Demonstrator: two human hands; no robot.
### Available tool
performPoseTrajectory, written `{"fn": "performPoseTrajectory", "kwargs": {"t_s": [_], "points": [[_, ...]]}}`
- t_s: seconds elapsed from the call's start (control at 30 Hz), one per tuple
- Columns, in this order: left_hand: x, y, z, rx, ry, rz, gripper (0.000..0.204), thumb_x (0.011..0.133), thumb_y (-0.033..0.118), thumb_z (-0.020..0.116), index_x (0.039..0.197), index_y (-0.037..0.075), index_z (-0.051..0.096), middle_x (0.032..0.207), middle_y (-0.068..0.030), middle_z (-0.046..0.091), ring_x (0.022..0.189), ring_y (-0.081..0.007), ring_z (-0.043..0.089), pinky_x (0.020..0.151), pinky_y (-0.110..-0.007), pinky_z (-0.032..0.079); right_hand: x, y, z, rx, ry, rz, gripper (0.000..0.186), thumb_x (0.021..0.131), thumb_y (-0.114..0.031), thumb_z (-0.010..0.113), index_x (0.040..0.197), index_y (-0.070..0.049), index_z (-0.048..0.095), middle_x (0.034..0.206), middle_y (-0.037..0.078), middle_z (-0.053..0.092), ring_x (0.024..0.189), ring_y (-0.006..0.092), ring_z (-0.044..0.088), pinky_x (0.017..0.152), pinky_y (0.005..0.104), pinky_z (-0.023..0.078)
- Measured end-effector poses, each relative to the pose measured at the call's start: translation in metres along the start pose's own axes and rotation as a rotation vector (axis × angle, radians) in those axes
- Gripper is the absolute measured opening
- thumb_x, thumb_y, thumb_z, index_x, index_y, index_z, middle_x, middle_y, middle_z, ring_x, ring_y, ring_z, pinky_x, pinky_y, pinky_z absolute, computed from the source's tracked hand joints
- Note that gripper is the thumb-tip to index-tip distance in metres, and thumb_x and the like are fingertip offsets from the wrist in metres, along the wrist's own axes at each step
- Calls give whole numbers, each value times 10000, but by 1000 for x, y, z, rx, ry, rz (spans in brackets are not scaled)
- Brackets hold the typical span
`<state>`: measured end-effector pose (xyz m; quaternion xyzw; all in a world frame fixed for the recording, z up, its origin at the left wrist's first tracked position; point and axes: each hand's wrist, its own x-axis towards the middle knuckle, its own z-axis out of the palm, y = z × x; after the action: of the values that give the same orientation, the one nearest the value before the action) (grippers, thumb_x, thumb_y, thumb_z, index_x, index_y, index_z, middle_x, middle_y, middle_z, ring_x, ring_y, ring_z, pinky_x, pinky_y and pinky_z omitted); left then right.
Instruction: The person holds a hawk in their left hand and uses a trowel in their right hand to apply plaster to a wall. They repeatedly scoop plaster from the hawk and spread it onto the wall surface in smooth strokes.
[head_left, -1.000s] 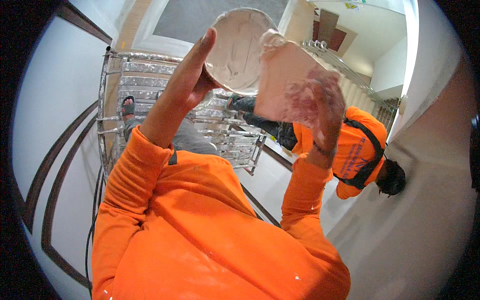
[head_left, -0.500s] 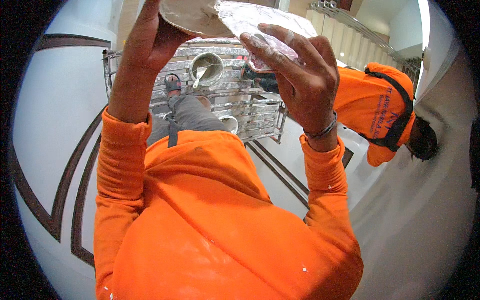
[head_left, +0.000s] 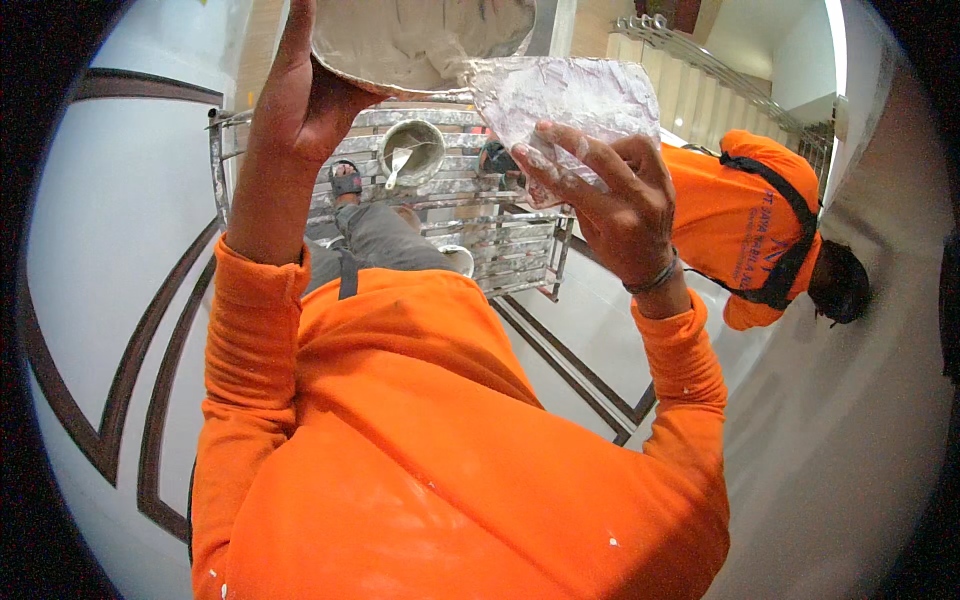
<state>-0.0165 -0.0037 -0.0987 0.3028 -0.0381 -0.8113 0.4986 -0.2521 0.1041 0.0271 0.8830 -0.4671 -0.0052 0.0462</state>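
Observation:
Up at the top edge, my left hand (head_left: 325, 105) supports a rounded, shallow pan (head_left: 420, 45) smeared inside with beige-grey putty. The thumb runs along its left side, and the other fingers are mostly hidden beneath it. My right hand (head_left: 625, 195) is closed on a flat putty spreader (head_left: 570, 95), a roughly rectangular plate with a rounded corner, coated with whitish putty. White smears mark the fingers lying across its lower part. The spreader's left end meets or overlaps the pan's right rim.
Below me is a putty-spattered slatted metal platform (head_left: 500, 235), where my sandalled foot stands. On it are a bucket (head_left: 428, 150) with a pale scraper (head_left: 398, 166) and a second white bucket (head_left: 457, 260). A co-worker in orange (head_left: 735, 225) is close at right, beside a grey wall (head_left: 860, 430).
The spreader and my right hand have moved right and down, and more of the spreader's face shows. The pan has come slightly lower into view, showing more of the putty inside.

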Motion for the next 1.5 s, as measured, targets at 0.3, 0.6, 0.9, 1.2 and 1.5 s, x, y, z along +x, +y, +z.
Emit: {"fn": "performPoseTrajectory", "kwargs": {"t_s": [0.3, 0.6, 0.9, 1.2, 1.5], "points": [[-3, 3, -13, -67, 5, -41, 731, 875, 568, 543, 1419, 115, 361, 1407, -133, 443, 1265, -343, 459, 989, -578, 437, 10, 14, -39, 65, 11, -8, 398, 742, -110, 634, 1117, -232, 687, 1057, -37, 669, 711, 145, 541, 658, 270, 458], [-12, 13, -9, -77, -28, 53, 677, 910, 536, 515, 1418, 116, 360, 1403, -121, 449, 1255, -311, 473, 998, -522, 450, 7, 14, -2, 1203, 603, 940, 333, 904, -192, 627, 1171, -36, 504, 956, 102, 645, 817, 206, 638, 740, 333, 537], [-23, 32, 18, -178, -499, 4, 825, 886, 673, 408, 1444, 74, 308, 1433, -157, 390, 1301, -316, 410, 1032, -517, 394, 16, -16, 104, 1911, 197, 1133, 218, 901, -208, 598, 1047, -55, 548, 823, 67, 639, 655, 179, 636, 548, 315, 543], [-21, 28, 12, -143, -413, 43, 823, 877, 663, 446, 1436, 73, 319, 1426, -152, 402, 1286, -316, 429, 1031, -513, 399, -24, -28, 158, 1993, 216, 1142, 246, 913, -159, 557, 1125, -35, 579, 1030, 46, 640, 941, 142, 614, 805, 257, 517], [-8, 21, -7, -14, -109, 147, 688, 908, 555, 507, 1418, 116, 362, 1378, -103, 475, 1227, -296, 502, 945, -471, 501, -37, -11, 130, 2143, 388, 1317, 272, 928, -214, 560, 1119, -28, 615, 1098, 59, 631, 1019, 159, 593, 911, 306, 473]]}}
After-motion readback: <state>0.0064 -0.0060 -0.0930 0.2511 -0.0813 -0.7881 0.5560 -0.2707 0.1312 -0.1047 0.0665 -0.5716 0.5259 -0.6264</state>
